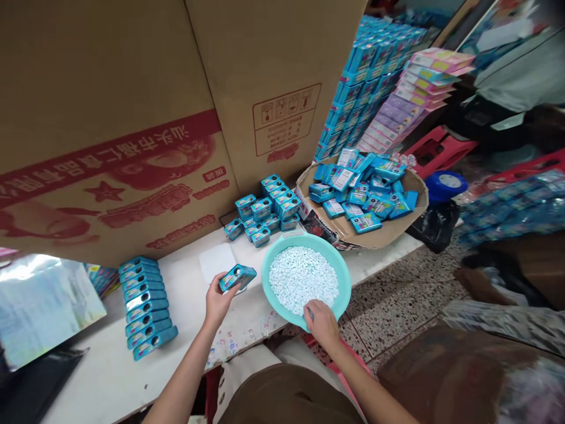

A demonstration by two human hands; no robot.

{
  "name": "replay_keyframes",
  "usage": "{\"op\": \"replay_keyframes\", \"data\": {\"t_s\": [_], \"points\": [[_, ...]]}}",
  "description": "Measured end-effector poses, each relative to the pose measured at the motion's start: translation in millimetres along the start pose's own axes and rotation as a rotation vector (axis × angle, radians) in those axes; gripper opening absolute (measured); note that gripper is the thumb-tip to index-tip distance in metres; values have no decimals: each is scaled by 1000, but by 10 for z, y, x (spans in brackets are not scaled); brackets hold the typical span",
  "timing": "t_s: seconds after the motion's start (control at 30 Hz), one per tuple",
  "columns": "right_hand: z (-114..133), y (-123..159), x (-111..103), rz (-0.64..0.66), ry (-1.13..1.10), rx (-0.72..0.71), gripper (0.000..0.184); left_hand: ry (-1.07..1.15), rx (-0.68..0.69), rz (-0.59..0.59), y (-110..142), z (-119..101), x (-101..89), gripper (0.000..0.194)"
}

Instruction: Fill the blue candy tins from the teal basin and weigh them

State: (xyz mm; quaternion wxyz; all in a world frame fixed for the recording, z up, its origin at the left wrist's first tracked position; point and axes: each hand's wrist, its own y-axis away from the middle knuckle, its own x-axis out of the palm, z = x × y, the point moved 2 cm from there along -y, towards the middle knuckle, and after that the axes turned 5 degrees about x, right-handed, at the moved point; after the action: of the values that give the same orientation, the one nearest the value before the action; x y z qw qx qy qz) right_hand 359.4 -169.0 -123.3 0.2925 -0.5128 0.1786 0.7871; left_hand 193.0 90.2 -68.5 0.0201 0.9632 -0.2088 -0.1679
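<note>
My left hand (217,299) holds a small blue box (237,275) just above the white table (185,277), fingers wrapped round its lower end. My right hand (321,323) reaches into the near side of a teal basin (343,277) filled with small white tablets (302,278); its fingers are curled among them, and what they pinch is hidden. The basin sits at the table's front edge, right of the box.
A row of filled blue boxes (147,306) lies at the left. A cluster of upright boxes (265,209) stands behind the basin. A cardboard tray (397,227) holds loose flat boxes. Big cartons (132,118) wall the back. Stacked boxes (366,76) rise at the far right.
</note>
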Motion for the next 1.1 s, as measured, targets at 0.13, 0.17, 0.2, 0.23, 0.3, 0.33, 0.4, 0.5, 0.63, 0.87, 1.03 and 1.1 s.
{"op": "replay_keyframes", "data": {"t_s": [0.13, 0.17, 0.2, 0.23, 0.3, 0.33, 0.4, 0.5, 0.63, 0.87, 1.03, 1.1], "points": [[-2, 23, 14, 8, 23, -13, 25, -24, -21, -88, -177, 156, -332, 52], [-3, 27, 22, 10, 26, -17, 25, -37, -18, -107, -234, 197, -393, 52], [-3, 30, 29, 14, 29, -21, 24, -62, -7, -121, -295, 238, -444, 51], [-2, 32, 36, 19, 30, -25, 24, -95, 6, -137, -359, 281, -488, 51], [0, 33, 47, 32, 30, -28, 24, -174, 26, -174, -495, 369, -557, 49], [0, 32, 50, 38, 29, -27, 25, -216, 33, -190, -562, 413, -582, 49], [0, 29, 54, 44, 23, -19, 24, -280, 35, -209, -689, 496, -610, 47], [-3, 26, 56, 44, 17, -12, 23, -321, 26, -195, -825, 594, -606, 42], [0, 22, 58, 60, 26, -9, 24, -322, 28, -164, -869, 673, -581, 49], [8, 27, 46, 63, 21, 2, 25, -377, 34, -155, -506, 947, -760, 81], [-27, 41, 71, 46, 2, -4, 24, -375, -87, -177, 80, 1217, -907, 81], [-42, 45, 85, 45, -26, -1, 23, -366, -128, -188, 335, 1302, -925, 77]]}}
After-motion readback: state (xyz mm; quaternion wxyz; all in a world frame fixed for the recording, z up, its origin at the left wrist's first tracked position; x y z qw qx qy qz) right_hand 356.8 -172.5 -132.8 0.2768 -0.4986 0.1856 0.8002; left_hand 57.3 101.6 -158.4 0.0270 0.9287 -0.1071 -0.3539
